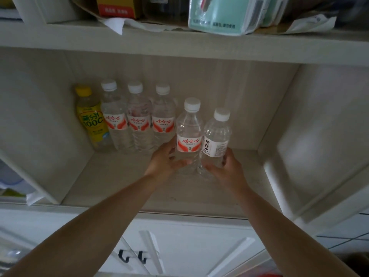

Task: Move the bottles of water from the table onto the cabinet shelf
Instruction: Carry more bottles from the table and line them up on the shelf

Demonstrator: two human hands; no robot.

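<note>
L hand (164, 159) grips red-label bottle (188, 136), R hand (229, 171) grips white-label bottle (216, 138), fingers curled round each. Both upright, touching, on cabinet shelf (119, 176), w/ three water bottles (139, 120) & yellow drink (90, 118) behind-left.

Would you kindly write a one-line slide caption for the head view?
Left hand and right hand each set a water bottle beside four bottles on the cabinet shelf.

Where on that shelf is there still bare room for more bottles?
Bare shelf board lies between the black-label bottle in the right hand and the right cabinet wall, and along the front edge. The back left is crowded: yellow drink bottle and three water bottles.
</note>
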